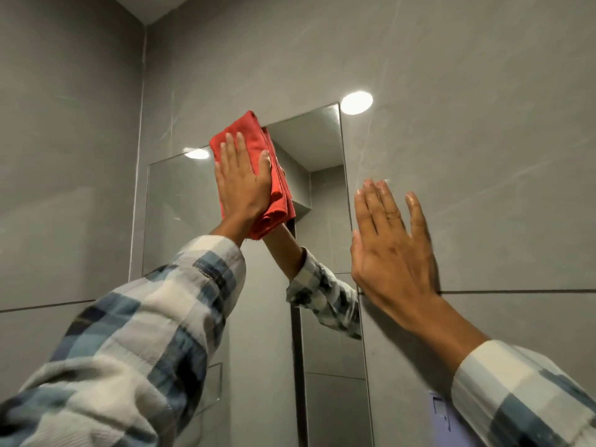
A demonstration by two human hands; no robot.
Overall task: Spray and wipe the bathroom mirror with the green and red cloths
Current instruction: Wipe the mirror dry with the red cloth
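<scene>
The bathroom mirror [180, 208] hangs on the grey tiled wall, seen from below. My left hand [240, 180] lies flat on the folded red cloth [277, 195] and presses it against the glass near the mirror's top edge. The glass reflects the cloth and my plaid sleeve. My right hand [392, 246] rests flat on the wall tile just right of the mirror's right edge, fingers spread and holding nothing. No green cloth or spray bottle is in view.
Grey wall tiles [483, 140] surround the mirror, with a corner to a side wall [64, 156] at the left. A round ceiling light reflects on the tile [356, 103] and in the glass [196, 153]. A pale wall switch [440, 411] sits at the lower right.
</scene>
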